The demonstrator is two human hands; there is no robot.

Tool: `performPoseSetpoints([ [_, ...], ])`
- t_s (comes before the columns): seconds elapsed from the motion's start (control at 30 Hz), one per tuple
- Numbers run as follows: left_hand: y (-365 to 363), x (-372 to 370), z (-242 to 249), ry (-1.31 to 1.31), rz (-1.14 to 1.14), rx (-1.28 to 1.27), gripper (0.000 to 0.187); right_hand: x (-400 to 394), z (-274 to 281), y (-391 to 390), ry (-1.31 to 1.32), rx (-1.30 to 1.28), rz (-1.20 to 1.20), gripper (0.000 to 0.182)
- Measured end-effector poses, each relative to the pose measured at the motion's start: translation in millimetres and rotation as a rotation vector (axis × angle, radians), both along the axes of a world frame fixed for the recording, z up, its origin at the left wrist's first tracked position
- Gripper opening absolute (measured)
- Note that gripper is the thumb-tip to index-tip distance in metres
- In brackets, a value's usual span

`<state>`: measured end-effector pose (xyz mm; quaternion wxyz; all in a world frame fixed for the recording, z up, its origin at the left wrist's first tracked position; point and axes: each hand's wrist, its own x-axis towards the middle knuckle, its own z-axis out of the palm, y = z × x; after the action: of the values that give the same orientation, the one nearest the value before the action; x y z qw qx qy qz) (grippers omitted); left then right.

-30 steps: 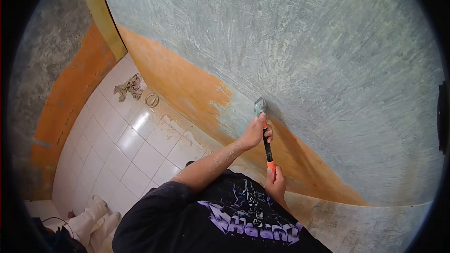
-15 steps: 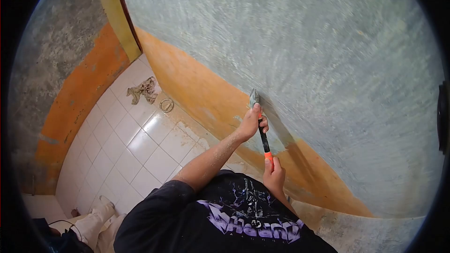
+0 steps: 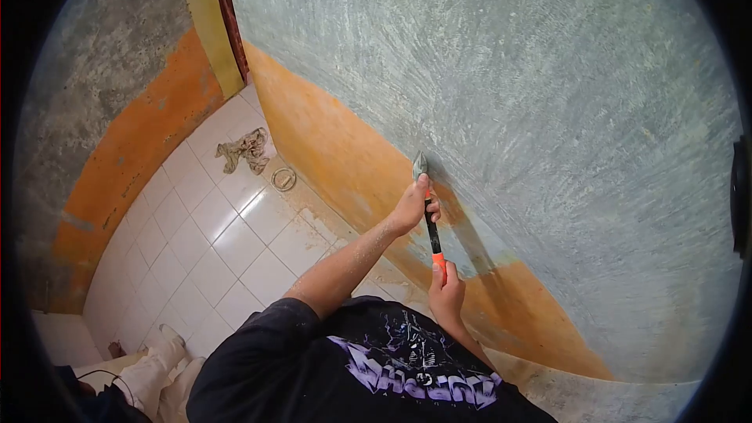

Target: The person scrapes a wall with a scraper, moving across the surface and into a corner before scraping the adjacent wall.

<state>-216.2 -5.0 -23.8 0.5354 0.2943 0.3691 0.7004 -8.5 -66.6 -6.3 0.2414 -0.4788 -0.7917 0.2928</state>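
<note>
A long-handled scraper, black with orange parts, lies against the wall with its metal head at the line where grey meets orange paint. My left hand is closed around the upper handle, just below the head, thumb pointing along it. Lower down, my right hand grips the orange end of the handle. Dust speckles my left forearm. The wall is grey-green and streaked above, with an orange band below. A shadow of the tool falls across the band.
On the tiled floor lie a crumpled rag and a ring-shaped roll, with dusty debris along the wall base. Another person's pale trouser legs show at lower left. A second wall stands at left.
The scraper and both hands have shifted slightly left against the wall, with the grips unchanged. My view has turned a little, and the rag and ring appear slightly farther right.
</note>
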Motion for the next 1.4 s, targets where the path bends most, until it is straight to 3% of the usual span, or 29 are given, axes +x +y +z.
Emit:
performPoseSetpoints([
  [0.07,-0.7,1.6,1.1,-0.02,0.02,-0.022,0.053,1.5,-0.9,-0.3,0.023,-0.003,0.003,0.024],
  [0.17,1.8,8.7,4.3,0.022,0.029,-0.028,0.051,23.7,-42.4,17.1,0.325,-0.55,0.078,0.024],
  [0.27,-0.6,19.5,9.3,0.029,0.007,-0.028,0.05,32.1,-17.4,17.5,0.646,-1.071,0.081,0.027],
  [0.37,-3.6,36.3,18.2,-0.002,0.005,-0.049,0.05,47.3,-13.5,25.4,0.657,-1.231,0.208,0.032],
  [0.67,2.6,28.9,4.8,-0.032,0.061,-0.061,0.054,39.2,-2.5,40.2,0.372,-0.966,0.147,0.036],
  [1.17,-6.9,-47.0,-21.5,-0.056,-0.129,-0.083,0.057,-36.0,-25.1,-3.5,0.373,-0.819,-0.013,0.037],
  [1.27,-11.5,-54.3,-24.4,-0.05,-0.192,-0.069,0.054,-34.1,-44.1,-8.2,0.501,-0.889,-0.032,0.037],
  [1.4,-11.2,-56.5,-21.9,-0.074,-0.313,-0.027,0.05,-37.1,-29.6,-16.5,0.466,-0.896,-0.081,0.037],
])
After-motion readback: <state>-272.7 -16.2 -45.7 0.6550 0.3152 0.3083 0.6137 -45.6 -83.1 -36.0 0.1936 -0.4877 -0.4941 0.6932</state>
